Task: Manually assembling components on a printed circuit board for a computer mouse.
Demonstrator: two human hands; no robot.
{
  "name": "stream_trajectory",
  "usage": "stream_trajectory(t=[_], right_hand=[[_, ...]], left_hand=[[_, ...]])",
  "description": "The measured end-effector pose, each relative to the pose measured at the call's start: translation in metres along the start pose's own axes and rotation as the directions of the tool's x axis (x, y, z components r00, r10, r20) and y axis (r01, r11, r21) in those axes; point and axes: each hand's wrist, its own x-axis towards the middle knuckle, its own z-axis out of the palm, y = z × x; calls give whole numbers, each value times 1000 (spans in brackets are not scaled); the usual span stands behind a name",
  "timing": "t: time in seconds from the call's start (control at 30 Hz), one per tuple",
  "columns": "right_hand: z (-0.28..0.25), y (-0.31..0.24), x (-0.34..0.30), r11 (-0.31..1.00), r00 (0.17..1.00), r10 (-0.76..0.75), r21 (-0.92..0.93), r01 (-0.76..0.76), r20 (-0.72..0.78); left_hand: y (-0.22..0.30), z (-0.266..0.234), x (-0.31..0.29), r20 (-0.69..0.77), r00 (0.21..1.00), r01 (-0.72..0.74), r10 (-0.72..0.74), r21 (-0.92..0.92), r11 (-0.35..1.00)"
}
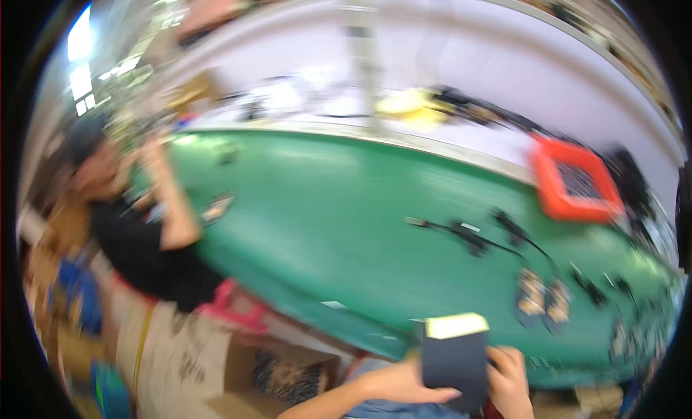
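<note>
Low in the view, at the near edge of the green table (324, 195), a dark rectangular block (454, 365) with a pale yellow top face is held between my hands. My left hand (411, 383) grips its left side, the thumb lying across the front. On the other side, the curled fingers of my right hand (508, 383) press against its right edge. Motion blur hides what the block is. Just beyond my right hand lie a pair of sandal-shaped pieces (531, 296) with tan tops. Past them, dark cord-like strips (472, 237) with thicker middles stretch over the tabletop.
At the far right stands an orange-red basket (544, 185) with dark contents. A co-worker in a black shirt (137, 239) sits at the left by a pink stool (234, 307). A cardboard box (238, 372) of small dark pieces is on the floor. Yellow material (417, 108) rests on the back ledge.
</note>
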Motion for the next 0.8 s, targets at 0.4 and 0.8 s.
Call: stream_trajectory(t=[0.4,0.8], right_hand=[[-67,60,28,845,850,492,339,-415,-187],[-26,127,83,974,939,218,124,-191,-264]], left_hand=[[24,6,-17,-43,996,83,-75,220,972],[5,-13,-16,51,995,-86,86,-8,996]])
